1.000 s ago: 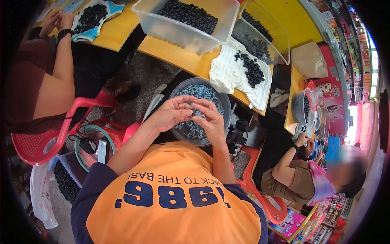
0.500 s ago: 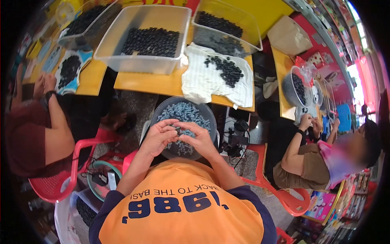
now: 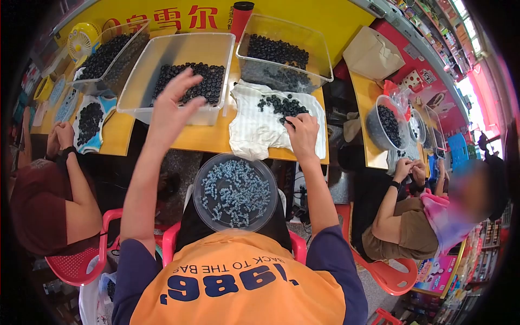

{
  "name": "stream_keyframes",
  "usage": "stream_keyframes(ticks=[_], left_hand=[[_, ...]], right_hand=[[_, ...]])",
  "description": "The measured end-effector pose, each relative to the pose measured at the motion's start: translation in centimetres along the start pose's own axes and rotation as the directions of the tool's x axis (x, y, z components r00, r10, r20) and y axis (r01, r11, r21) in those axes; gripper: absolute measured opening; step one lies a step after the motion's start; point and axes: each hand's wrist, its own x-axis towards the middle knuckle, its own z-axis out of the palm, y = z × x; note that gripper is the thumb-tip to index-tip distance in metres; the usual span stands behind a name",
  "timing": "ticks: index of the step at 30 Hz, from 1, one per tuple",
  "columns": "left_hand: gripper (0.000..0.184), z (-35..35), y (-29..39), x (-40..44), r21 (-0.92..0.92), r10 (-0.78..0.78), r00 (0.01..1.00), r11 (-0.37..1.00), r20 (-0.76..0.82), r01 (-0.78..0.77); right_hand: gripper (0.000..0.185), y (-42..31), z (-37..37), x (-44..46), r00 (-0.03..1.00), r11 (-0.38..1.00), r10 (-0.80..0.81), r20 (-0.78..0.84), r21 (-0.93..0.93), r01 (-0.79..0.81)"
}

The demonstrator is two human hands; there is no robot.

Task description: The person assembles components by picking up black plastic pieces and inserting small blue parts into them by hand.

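My left hand is raised over the front of a clear plastic bin of small black round parts. Its fingers are spread, and nothing shows in them. My right hand reaches to a white cloth, fingertips drawn together at the near edge of a pile of black round parts. A black part seems to be pinched there, partly hidden by the fingers. On my lap rests a round clear tub holding many small blue-grey pieces.
Another clear bin of black parts stands behind the cloth, near a red cup. A person sits at left by a blue-edged cloth. Another person works at right near a tub of black parts.
Both hands were together above the tub. They have parted: the left has risen forward over the bin and spread, the right has reached forward to the pile on the cloth.
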Motion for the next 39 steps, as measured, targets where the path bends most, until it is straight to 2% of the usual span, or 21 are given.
stream_keyframes(ticks=[5, 7, 8, 11, 13, 14, 15, 16, 17, 18, 19, 21, 23, 24, 25, 26, 28, 35, 37, 38, 39], left_hand=[[0.030, 4.4, -0.8, -5.4, -0.220, -0.108, 0.988, 0.967, 0.108, 0.130], [0.021, 5.6, -1.6, -7.4, -0.407, -0.275, 0.942, 0.851, 0.190, 0.331], [0.021, 6.1, -1.8, -8.3, -0.407, -0.281, 0.942, 0.850, 0.186, 0.334], [0.015, 7.6, -2.1, -10.1, -0.491, -0.314, 0.935, 0.797, 0.163, 0.353], [0.012, 8.6, -2.2, -10.8, -0.496, -0.380, 0.896, 0.747, 0.228, 0.443], [0.013, 9.0, -2.2, -10.9, -0.488, -0.407, 0.870, 0.720, 0.280, 0.494], [0.013, 9.6, -2.3, -10.9, -0.493, -0.415, 0.868, 0.715, 0.273, 0.496], [0.014, 10.4, -2.2, -10.9, -0.587, -0.470, 0.825, 0.587, 0.313, 0.557], [0.016, 11.0, -2.1, -10.8, -0.665, -0.516, 0.778, 0.443, 0.360, 0.601], [0.021, 11.2, -1.6, -10.5, -0.695, -0.547, 0.729, 0.329, 0.411, 0.639], [0.021, 11.4, -1.6, -10.4, -0.696, -0.555, 0.725, 0.324, 0.408, 0.640], [0.022, 11.8, -1.6, -10.4, -0.755, -0.527, 0.679, 0.103, 0.511, 0.648], [0.024, 11.9, -2.0, -10.9, -0.768, -0.535, 0.681, 0.088, 0.501, 0.634], [0.023, 11.9, -2.1, -11.1, -0.786, -0.553, 0.680, 0.071, 0.481, 0.614], [0.022, 11.9, -2.1, -11.3, -0.804, -0.571, 0.680, 0.057, 0.461, 0.592], [0.022, 11.7, -2.2, -11.4, -0.805, -0.573, 0.680, 0.058, 0.458, 0.591], [0.016, 11.3, -2.5, -11.8, -0.787, -0.601, 0.678, 0.128, 0.423, 0.604], [0.015, 11.8, -3.7, -12.9, -0.798, -0.637, 0.644, 0.074, 0.424, 0.598], [0.015, 12.0, -3.7, -13.0, -0.795, -0.654, 0.676, 0.186, 0.338, 0.577], [0.015, 12.1, -3.8, -13.0, -0.795, -0.655, 0.675, 0.184, 0.340, 0.579], [0.014, 12.1, -4.1, -13.0, -0.777, -0.627, 0.715, 0.268, 0.308, 0.570]], right_hand=[[0.021, 0.6, 1.9, 1.1, 0.990, 0.993, -0.062, 0.128, -0.090, 0.074], [0.020, 1.1, 2.4, 1.1, 0.984, 0.987, -0.102, 0.144, -0.107, 0.118], [0.020, 1.3, 2.5, 1.1, 0.983, 0.987, -0.105, 0.148, -0.103, 0.121], [0.018, 0.7, 1.8, 0.8, 0.984, 0.992, -0.124, 0.126, -0.006, 0.126], [0.018, -0.5, 1.1, 0.1, 0.998, 0.928, -0.019, 0.066, 0.373, -0.007], [0.018, -1.4, 0.5, -0.5, 0.997, 0.927, -0.026, 0.073, 0.375, -0.003], [0.018, -2.6, -0.3, -1.1, 0.956, 0.763, 0.160, 0.245, 0.583, -0.277], [0.018, -3.9, -1.0, -1.9, 0.848, 0.496, 0.281, 0.449, 0.689, -0.529], [0.018, -5.4, -1.2, -2.7, 0.818, 0.263, 0.301, 0.490, 0.782, -0.565], [0.019, -7.2, -1.9, -3.1, 0.807, 0.184, 0.310, 0.503, 0.801, -0.570], [0.020, -8.6, -2.5, -3.6, 0.795, 0.101, 0.320, 0.516, 0.815, -0.570], [0.022, -9.2, -2.1, -5.2, 0.837, 0.121, 0.229, 0.497, 0.839, -0.531], [0.022, -10.3, -2.1, -5.8, 0.893, 0.251, 0.196, 0.406, 0.859, -0.446], [0.022, -10.6, -2.4, -5.6, 0.891, 0.248, 0.193, 0.411, 0.858, -0.450], [0.022, -11.0, -2.7, -5.3, 0.964, 0.542, 0.120, 0.235, 0.798, -0.262], [0.022, -11.3, -3.0, -4.9, 0.997, 0.769, -0.008, 0.078, 0.637, -0.044], [0.022, -12.1, -3.7, -4.9, 0.997, 0.790, -0.019, 0.078, 0.612, -0.033], [0.015, -12.2, -2.7, -5.7, 0.987, 0.762, 0.075, 0.144, 0.629, -0.150], [0.013, -12.2, -2.8, -5.8, 0.984, 0.770, 0.084, 0.155, 0.616, -0.163], [0.013, -12.1, -2.8, -5.8, 0.967, 0.735, 0.126, 0.221, 0.633, -0.240], [0.013, -12.1, -2.9, -5.9, 0.944, 0.696, 0.164, 0.287, 0.645, -0.317]])
